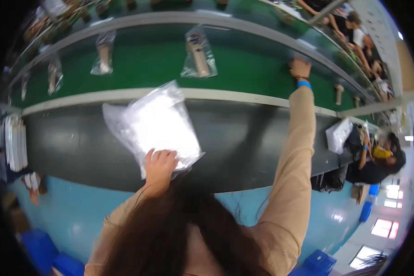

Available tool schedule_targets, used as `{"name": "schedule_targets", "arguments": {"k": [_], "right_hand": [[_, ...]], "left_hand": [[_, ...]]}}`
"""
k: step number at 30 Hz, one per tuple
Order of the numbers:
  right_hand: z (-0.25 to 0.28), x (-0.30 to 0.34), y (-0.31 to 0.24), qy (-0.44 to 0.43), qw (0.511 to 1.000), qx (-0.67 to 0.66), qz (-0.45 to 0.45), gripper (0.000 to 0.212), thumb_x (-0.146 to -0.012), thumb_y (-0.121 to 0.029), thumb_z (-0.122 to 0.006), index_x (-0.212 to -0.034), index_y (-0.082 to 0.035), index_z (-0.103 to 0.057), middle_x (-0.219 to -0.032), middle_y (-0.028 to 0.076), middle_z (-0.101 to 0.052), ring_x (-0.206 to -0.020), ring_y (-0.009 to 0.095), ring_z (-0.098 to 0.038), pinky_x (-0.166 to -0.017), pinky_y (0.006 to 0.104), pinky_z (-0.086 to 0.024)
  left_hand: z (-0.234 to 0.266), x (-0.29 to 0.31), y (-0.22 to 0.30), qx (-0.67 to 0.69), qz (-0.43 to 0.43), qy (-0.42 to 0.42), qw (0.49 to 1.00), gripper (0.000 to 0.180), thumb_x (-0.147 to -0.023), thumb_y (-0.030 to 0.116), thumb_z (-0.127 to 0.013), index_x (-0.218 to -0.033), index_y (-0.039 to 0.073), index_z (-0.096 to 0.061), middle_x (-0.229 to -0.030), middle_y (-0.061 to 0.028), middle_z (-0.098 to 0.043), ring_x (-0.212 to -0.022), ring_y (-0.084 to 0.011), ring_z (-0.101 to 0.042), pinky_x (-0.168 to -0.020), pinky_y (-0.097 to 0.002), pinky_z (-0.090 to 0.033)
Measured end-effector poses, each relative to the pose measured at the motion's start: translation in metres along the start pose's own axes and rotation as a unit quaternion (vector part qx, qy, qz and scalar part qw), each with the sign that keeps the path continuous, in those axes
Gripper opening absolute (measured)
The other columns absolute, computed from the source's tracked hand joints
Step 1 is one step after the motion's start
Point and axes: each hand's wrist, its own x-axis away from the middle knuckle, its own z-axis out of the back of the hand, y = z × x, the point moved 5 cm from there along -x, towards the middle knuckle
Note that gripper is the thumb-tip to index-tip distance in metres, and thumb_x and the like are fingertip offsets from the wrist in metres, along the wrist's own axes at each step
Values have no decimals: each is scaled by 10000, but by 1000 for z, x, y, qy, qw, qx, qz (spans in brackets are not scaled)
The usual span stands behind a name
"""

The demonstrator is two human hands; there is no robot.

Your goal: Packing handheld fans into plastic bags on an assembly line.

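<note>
A stack of clear plastic bags (158,124) lies on the dark worktable in front of me, shiny with glare. My left hand (161,164) rests on its near edge, fingers stretched out over the plastic. Far to the right, my right hand (300,67) reaches across the green conveyor belt (248,64), a blue band round its wrist. Its fingers are blurred and partly hidden, so what they hold, if anything, does not show. On the belt, a beige stick-shaped item in a clear bag (200,57) lies between my hands. Another bagged beige item (104,57) is farther left.
A pale rail (244,96) separates belt and worktable (78,138). More bagged items (55,76) lie at left; an unbagged beige piece (339,93) sits right of my hand. White strips (16,142) stand at the left end. A person (377,161) works at right.
</note>
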Motion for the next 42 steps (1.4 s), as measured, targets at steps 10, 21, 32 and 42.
{"name": "schedule_targets", "arguments": {"k": [10, 21, 32, 42], "right_hand": [[89, -21, 20, -11, 990, -43, 134, 412, -795, -336, -669, -1091, -55, -612, -975, 130, -655, -941, 314, -634, -811, 413, -487], [211, 216, -80, -86, 449, -837, -300, 337, -916, -278, -639, -1105, 1, -625, -1071, 55, -641, -983, 140, -605, -855, 277, -462], [317, 363, -195, -208, 264, -891, -305, 476, -901, -233, -578, -1283, 26, -460, -1233, 181, -536, -1109, 295, -563, -993, 468, -443], [386, 371, -224, 66, 818, -548, -161, 558, -752, -107, -787, -1217, 29, -509, -1119, 131, -560, -1033, 248, -564, -910, 332, -440]], "left_hand": [[9, -19, -25, 289, 178, -58, 939, 89, -809, 94, -665, -868, 28, -676, -770, -88, -689, -678, -220, -662, -632, -328, -521], [-2, -15, -40, 393, 148, -139, 897, 192, -829, 159, -715, -917, -10, -697, -793, -78, -707, -713, -114, -649, -692, -247, -502], [-14, -14, -41, 396, 122, -134, 900, 206, -828, 183, -682, -922, 3, -712, -793, -104, -712, -747, -169, -683, -700, -283, -517], [-11, -8, -42, 444, 138, -65, 883, 191, -834, 152, -685, -910, -22, -703, -804, -96, -708, -722, -142, -655, -689, -265, -508]]}}
